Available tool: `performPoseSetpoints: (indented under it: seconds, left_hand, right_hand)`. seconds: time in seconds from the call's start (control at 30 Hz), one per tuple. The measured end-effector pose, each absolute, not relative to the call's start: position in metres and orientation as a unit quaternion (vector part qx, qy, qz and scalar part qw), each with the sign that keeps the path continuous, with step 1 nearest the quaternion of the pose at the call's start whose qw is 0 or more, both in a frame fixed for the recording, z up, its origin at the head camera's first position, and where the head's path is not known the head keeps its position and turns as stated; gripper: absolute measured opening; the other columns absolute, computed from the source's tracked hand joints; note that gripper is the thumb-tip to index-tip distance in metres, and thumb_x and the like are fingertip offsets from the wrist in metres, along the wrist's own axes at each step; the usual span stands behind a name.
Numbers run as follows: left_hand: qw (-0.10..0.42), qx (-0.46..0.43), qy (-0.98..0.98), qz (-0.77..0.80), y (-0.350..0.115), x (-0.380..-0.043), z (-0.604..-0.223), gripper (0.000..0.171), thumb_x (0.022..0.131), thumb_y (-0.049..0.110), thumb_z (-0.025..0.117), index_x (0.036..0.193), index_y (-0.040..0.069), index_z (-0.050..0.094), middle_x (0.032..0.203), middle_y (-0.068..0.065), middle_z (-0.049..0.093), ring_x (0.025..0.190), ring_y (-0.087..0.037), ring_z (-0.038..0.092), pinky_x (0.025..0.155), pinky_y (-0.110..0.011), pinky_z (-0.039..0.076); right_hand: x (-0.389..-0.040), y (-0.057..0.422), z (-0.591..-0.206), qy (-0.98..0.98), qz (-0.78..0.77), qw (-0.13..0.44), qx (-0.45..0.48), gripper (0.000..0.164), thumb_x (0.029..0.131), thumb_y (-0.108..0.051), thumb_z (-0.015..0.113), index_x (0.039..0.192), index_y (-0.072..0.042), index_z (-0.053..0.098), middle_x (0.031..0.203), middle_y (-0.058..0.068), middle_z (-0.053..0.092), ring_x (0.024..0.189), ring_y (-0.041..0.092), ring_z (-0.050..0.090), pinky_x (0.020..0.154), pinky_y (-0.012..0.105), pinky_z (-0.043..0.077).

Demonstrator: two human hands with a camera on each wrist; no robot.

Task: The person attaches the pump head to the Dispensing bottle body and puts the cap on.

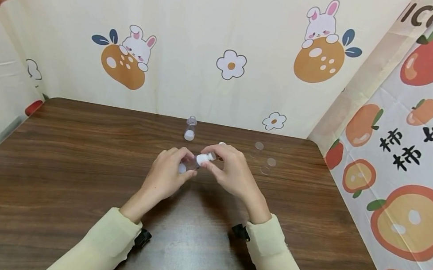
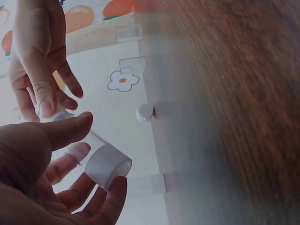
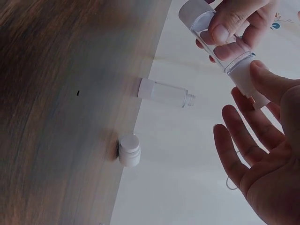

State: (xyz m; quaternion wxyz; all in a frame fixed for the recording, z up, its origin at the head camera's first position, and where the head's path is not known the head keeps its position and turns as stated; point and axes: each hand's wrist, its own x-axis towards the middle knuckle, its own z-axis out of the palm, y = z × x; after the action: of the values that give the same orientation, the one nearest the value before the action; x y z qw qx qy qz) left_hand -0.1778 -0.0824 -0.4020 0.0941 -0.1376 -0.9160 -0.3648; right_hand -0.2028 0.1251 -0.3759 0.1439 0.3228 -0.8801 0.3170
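A clear pump bottle [image 3: 211, 37] with a white base [image 2: 108, 165] lies tilted between the two hands. My left hand [image 1: 166, 171] grips its clear body, thumb on one side and fingers on the other. At the opposite end, my right hand [image 1: 232, 168] pinches the white pump head [image 3: 246, 79] between thumb and fingers. The pump head meets the bottle's neck in the right wrist view. Farther back, a second clear bottle [image 1: 190, 130] stands upright on its white base, its threaded neck bare. Beyond the right hand sits another white pump head [image 3: 129, 152], mostly hidden in the head view.
Two clear caps, a farther one [image 1: 259, 145] and a nearer one [image 1: 271, 162], stand on the brown wooden table [image 1: 76, 172] to the right. A printed curtain [image 1: 197, 26] hangs behind the table's back edge, and another cloth [image 1: 412, 144] hangs along the right side.
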Motion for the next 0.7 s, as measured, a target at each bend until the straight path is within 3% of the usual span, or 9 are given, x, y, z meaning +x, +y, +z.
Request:
performPoseSetpoints:
  seconds: [0.37, 0.7]
  left_hand:
    - [0.086, -0.134, -0.912, -0.379, -0.083, -0.179, -0.402, 0.036, 0.090, 0.024, 0.088, 0.119, 0.012, 0.071, 0.118, -0.009, 0.072, 0.111, -0.033, 0.063, 0.096, -0.050, 0.049]
    - [0.089, -0.127, -0.910, -0.385, -0.084, -0.180, -0.402, 0.037, 0.088, 0.022, 0.089, 0.118, 0.011, 0.071, 0.119, -0.010, 0.073, 0.112, -0.034, 0.063, 0.094, -0.050, 0.048]
  right_hand:
    - [-0.205, 0.134, -0.368, -0.877, 0.315, 0.132, 0.338, 0.036, 0.093, -0.023, 0.085, 0.125, -0.012, 0.074, 0.118, -0.001, 0.075, 0.106, 0.015, 0.064, 0.094, 0.040, 0.056]
    - [-0.213, 0.185, -0.349, -0.894, 0.310, 0.137, 0.294, 0.043, 0.096, -0.022, 0.082, 0.136, -0.014, 0.069, 0.130, 0.002, 0.072, 0.120, 0.023, 0.067, 0.100, 0.044, 0.056]
